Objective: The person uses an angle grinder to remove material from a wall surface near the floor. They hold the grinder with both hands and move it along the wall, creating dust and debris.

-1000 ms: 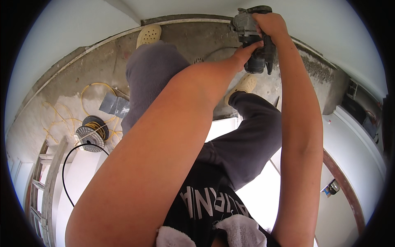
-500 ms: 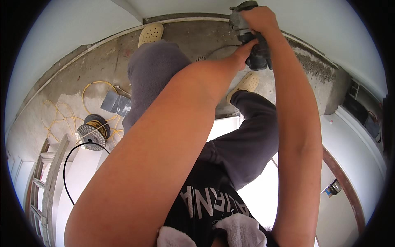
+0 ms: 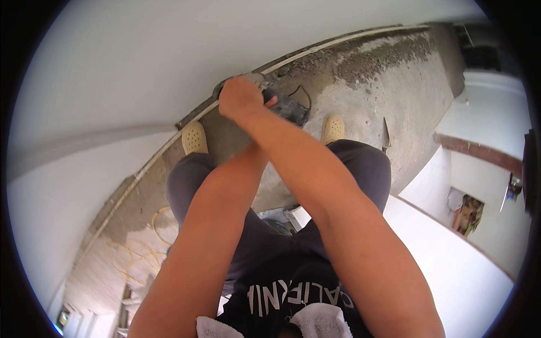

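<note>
A dark, corded power tool (image 3: 287, 108) with a grey head is held low against the foot of the white wall. My right hand (image 3: 239, 97) is closed over its head end, beside the wall. The right forearm crosses above the left one and hides most of my left hand (image 3: 271, 102). Only a digit of that hand shows, resting along the tool's dark body; the grip seems wrapped round it from below. The tool's working end is covered by my right hand. A thin black cord (image 3: 307, 93) loops from the tool's rear.
Rubble (image 3: 366, 65) lies along the wall base to the right. A pointed trowel-like blade (image 3: 386, 134) is on the concrete floor. My feet in beige clogs (image 3: 194, 138) stand either side of the tool. Yellow cable (image 3: 141, 256) coils at lower left. A white wall (image 3: 169, 50) rises ahead.
Both hands have carried the tool left and nearer, along the wall base. My right arm now crosses over the left. The view has turned, so the cable reel and ladder are mostly out of sight.
</note>
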